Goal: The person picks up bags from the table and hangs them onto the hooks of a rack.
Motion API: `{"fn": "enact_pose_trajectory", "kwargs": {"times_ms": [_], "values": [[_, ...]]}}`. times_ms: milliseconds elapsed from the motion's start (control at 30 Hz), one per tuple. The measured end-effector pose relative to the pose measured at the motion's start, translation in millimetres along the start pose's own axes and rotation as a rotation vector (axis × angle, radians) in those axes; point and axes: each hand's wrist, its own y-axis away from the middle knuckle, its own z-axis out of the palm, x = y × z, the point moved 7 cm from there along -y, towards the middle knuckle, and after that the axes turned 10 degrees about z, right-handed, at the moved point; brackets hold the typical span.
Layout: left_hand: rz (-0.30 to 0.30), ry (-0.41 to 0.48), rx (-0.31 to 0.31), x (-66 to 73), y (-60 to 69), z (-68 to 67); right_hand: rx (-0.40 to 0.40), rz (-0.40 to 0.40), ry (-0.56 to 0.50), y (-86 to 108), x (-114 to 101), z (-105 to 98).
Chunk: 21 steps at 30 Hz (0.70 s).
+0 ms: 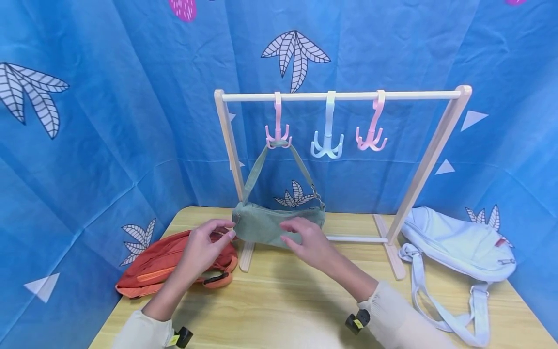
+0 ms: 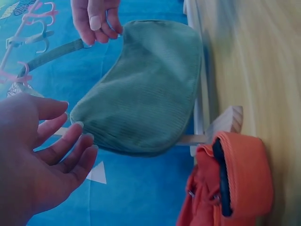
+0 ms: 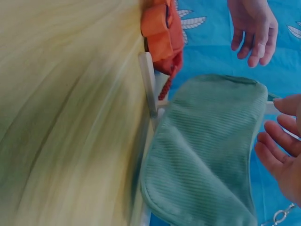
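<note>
A green corduroy shoulder bag (image 1: 266,224) hangs by its strap (image 1: 256,174) from the left pink hook (image 1: 278,131) on the rack. My left hand (image 1: 208,247) is beside the bag's left end, its fingers loosely bent around nothing; the right wrist view shows a small gap between that hand (image 3: 256,33) and the bag. In front of the bag's right half is my right hand (image 1: 311,242), fingers relaxed and holding nothing. The right wrist view has the right hand's fingers (image 3: 277,141) close to the bag's edge; whether they touch it I cannot tell.
A wooden rack (image 1: 429,155) also carries a blue hook (image 1: 328,133) and a second pink hook (image 1: 372,128). On the table (image 1: 279,310), a red-orange bag (image 1: 161,261) lies at left and a white bag (image 1: 457,242) with a trailing strap at right. Blue patterned cloth (image 1: 131,97) surrounds the table.
</note>
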Motion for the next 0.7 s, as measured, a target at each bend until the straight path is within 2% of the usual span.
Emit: {"fn": "enact_pose_trajectory", "kwargs": {"times_ms": [233,533,700], "values": [[0.013,-0.045,-0.032,-7.9,10.3,-1.4,-0.049,-0.083,0.053,0.2,-8.1,13.4],[0.061,-0.124,-0.083,-18.3,23.8,-6.3,-0.152,-0.107,0.160,1.3,-14.4,27.4],[0.104,-0.167,-0.124,-23.7,30.3,-6.2,-0.187,-0.137,0.173,3.0,-14.7,33.6]]}}
